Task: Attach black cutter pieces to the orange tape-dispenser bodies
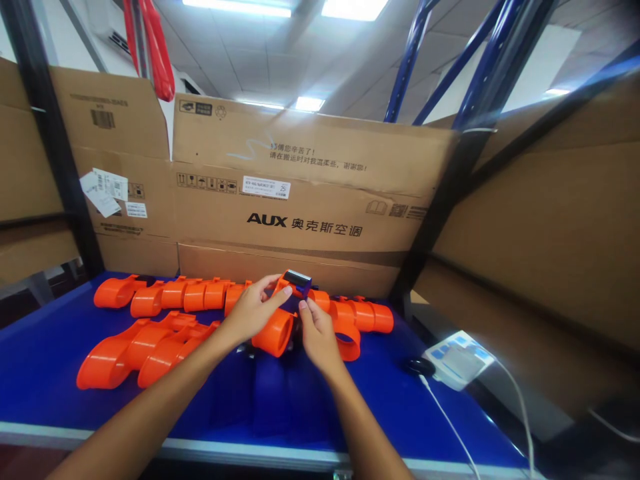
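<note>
One blue table [375, 400] is spanning the lower frame, bearing over ten orange rings [173, 295]. At frame centre, the left hand [256, 308] is gripping one orange holder [281, 283]; the right hand [317, 330] is pinching its one dark-blue part [303, 291].

AUX-printed cardboard [310, 200], ceiling lights [354, 8], blue post [409, 60]

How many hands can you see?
2: the left hand grips an orange plastic piece; the right hand is just to its lower right. No other hands show.
</note>
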The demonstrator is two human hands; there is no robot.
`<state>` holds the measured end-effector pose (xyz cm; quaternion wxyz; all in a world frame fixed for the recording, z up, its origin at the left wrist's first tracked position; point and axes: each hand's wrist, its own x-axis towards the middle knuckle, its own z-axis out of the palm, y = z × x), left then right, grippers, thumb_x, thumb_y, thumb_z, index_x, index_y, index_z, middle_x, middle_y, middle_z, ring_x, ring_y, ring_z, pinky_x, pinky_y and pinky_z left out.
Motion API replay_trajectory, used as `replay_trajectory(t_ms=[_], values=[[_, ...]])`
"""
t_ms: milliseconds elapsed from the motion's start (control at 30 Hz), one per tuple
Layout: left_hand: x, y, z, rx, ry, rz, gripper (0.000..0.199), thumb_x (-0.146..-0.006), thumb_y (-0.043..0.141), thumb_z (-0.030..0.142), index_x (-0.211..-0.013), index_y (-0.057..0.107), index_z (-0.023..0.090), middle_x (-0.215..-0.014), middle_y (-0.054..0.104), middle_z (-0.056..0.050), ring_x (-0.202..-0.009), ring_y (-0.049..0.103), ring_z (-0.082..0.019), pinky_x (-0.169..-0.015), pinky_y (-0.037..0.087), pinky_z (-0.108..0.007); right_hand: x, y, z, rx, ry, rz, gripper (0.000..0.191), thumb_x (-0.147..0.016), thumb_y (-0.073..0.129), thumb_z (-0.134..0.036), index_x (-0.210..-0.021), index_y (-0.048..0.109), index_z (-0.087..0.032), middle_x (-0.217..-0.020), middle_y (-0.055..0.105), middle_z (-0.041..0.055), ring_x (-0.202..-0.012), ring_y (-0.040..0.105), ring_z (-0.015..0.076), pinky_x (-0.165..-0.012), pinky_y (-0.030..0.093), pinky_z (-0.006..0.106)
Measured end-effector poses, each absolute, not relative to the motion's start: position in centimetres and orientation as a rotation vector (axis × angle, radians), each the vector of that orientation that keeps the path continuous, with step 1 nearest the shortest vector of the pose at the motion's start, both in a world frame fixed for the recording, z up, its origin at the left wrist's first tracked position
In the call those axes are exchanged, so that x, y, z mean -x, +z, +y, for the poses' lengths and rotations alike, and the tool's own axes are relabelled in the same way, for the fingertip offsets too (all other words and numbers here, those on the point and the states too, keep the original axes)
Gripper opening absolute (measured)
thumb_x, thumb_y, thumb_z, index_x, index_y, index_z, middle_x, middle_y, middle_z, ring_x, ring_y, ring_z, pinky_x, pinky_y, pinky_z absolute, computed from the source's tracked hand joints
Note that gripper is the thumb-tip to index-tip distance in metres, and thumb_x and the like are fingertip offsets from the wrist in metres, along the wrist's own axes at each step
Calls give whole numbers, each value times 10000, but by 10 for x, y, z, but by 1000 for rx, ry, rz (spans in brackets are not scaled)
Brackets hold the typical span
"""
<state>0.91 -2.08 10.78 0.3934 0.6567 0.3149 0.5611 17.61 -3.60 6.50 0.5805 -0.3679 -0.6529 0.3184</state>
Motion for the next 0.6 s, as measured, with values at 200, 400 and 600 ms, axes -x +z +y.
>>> replay_trajectory(t_ms=[200, 400, 600], values=[[-14, 101, -8, -1524, 1390, 621, 458, -734, 808, 468, -1112, 748, 217, -1055, 763, -83, -996, 698, -274, -940, 530, -413, -176, 65, -35, 820, 738, -1589, 383, -995, 505, -495, -1198, 659, -209, -977, 708, 67, -893, 650, 232, -867, 544, 376], [-23, 80, -3, -1420, 1510, 694, 469, -688, 854, 407, -1073, 742, 164, -1035, 767, -97, -980, 697, -255, -954, 517, -392, -180, 58, -32, 899, 706, -1449, 413, -893, 650, -497, -1161, 643, -183, -698, 590, -9, -580, 547, 146, -575, 501, 264], [-24, 69, -10, -1300, 1578, 715, 517, -716, 840, 376, -1168, 721, 156, -1113, 758, -109, -1052, 693, -255, -957, 523, -365, -181, 61, -38, 935, 774, -1528, 382, -891, 622, -434, -1115, 713, -137, -720, 625, 18, -556, 517, 128, -492, 434, 230]])
